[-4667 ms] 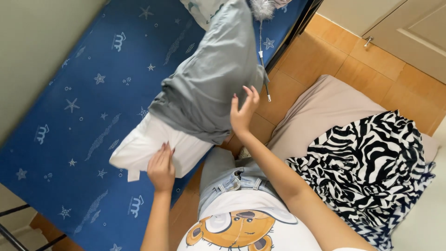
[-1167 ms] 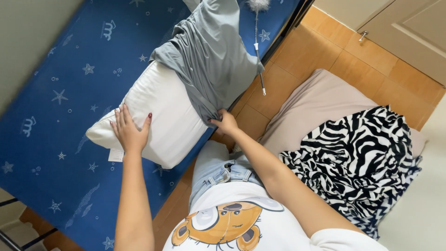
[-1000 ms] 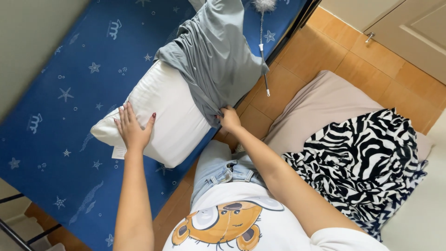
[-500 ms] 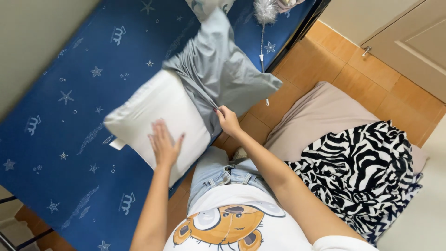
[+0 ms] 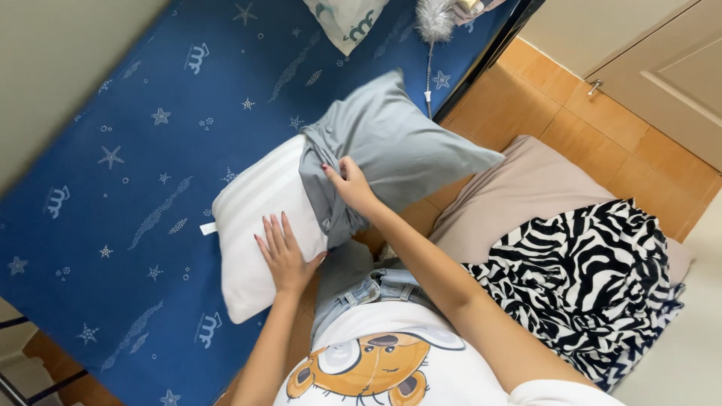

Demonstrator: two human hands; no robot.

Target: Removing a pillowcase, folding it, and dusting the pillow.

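Observation:
A white pillow (image 5: 252, 225) lies on the blue star-patterned mattress (image 5: 113, 150), its far end inside a grey pillowcase (image 5: 391, 143). My left hand (image 5: 286, 256) lies flat, fingers spread, on the bare white part of the pillow near the bed's edge. My right hand (image 5: 350, 184) grips the bunched open edge of the grey pillowcase where it meets the pillow. About half of the pillow is hidden inside the case.
A beige cushion (image 5: 526, 195) lies on the orange tiled floor (image 5: 579, 120) to the right, with a black-and-white zebra-striped cloth (image 5: 587, 278) on it. A patterned pillow (image 5: 346, 19) and a fluffy grey duster (image 5: 436, 19) sit at the mattress's far end. A door (image 5: 662, 53) is at top right.
The pillow has shifted and turned on the mattress. My left hand moved from the pillow's far side to its near end. My right hand moved up along the pillowcase edge, still gripping it.

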